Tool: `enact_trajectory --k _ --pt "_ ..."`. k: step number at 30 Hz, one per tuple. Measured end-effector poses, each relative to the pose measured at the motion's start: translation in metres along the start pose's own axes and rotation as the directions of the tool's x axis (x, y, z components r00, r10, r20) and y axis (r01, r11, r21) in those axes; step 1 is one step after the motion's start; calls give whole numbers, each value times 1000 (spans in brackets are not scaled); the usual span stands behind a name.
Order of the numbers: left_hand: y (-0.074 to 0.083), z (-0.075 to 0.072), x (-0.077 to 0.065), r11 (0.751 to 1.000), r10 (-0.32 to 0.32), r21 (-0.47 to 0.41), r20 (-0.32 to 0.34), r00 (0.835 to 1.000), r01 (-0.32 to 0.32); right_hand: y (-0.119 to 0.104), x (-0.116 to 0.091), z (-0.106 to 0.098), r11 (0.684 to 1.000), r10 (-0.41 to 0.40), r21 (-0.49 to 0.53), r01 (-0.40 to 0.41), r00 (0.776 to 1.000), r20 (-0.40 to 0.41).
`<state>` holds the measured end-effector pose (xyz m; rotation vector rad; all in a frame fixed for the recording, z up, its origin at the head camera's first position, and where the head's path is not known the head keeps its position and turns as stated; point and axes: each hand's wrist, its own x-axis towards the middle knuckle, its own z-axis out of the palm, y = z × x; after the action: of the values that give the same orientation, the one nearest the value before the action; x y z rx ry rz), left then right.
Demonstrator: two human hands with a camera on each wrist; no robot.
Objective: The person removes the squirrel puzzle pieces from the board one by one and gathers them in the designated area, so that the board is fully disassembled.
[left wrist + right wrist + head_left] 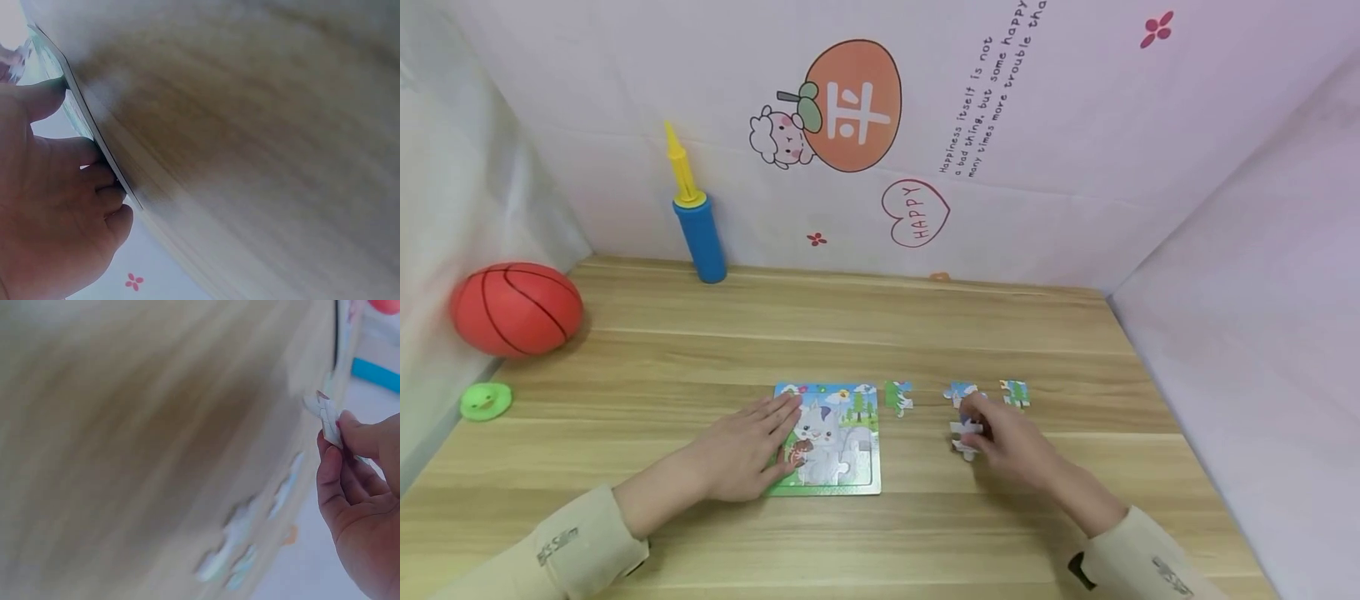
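Note:
The square puzzle (831, 490) shows a grey cartoon squirrel and lies on the table. My left hand (741, 448) rests on its left side with fingers stretched out; in the left wrist view the fingertips (119, 222) lie along the board's edge. To the right of the board my right hand (1011, 442) pinches a grey-and-white puzzle piece (329, 419) between thumb and fingers, above the table. Beyond that hand lies a blue puzzle piece (961, 390), partly covered by it. A green puzzle piece (898, 397) sits beside the board, and another piece with trees (1016, 392) lies farther right.
A red basketball (516, 308) and a green duck-faced toy (486, 402) are at the table's left edge. A blue-and-yellow hand pump (702, 240) stands against the printed cloth backdrop (1037, 225). Pale cloth also hangs at both sides of the wooden table (850, 329).

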<state>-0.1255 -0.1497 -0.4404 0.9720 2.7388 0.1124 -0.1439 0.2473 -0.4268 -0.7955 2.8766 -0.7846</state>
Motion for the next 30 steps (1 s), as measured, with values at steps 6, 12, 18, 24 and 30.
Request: enact_trajectory --k 6,12,18,24,30 --pt "0 -2 0 1000 1 0 -3 1000 -1 14 -6 -1 997 75 -12 -75 997 -12" --pt "1 -4 -2 1000 3 -1 -8 1000 -3 20 -3 0 993 83 -82 -83 997 -6" --pt "3 -4 -2 1000 4 -7 -3 1000 -4 20 -2 1 987 84 -144 -76 995 54" --pt "3 -2 -2 1000 -3 -7 2 1000 3 19 0 1 979 87 -189 -74 994 63" --pt "2 -3 -1 1000 0 -6 -7 1000 0 12 1 4 962 38 -272 -32 999 18"
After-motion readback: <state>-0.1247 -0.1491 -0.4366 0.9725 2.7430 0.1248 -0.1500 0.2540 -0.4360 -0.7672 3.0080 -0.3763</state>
